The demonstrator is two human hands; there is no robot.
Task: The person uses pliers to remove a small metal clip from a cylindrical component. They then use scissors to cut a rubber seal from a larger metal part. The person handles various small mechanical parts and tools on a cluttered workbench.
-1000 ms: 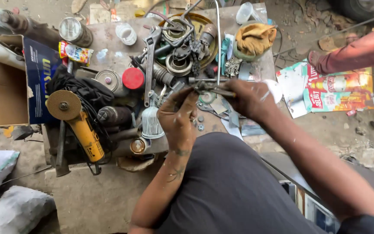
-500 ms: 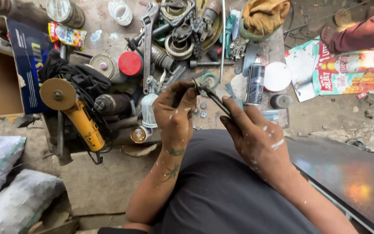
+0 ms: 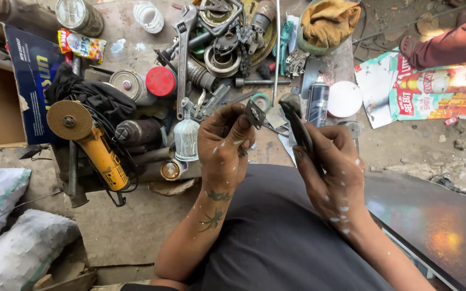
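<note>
Both hands have drawn back from the cluttered tabletop (image 3: 136,32) toward the lap; left hand (image 3: 225,145) pinches a small metal plate (image 3: 255,114), right hand (image 3: 330,167) grips a dark tool (image 3: 297,121).

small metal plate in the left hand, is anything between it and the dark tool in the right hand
Nothing visible. The left hand pinches the small metal plate at its fingertips, and the dark tool in the right hand points up beside it, with only an open gap between them above the cluttered workbench.
</note>
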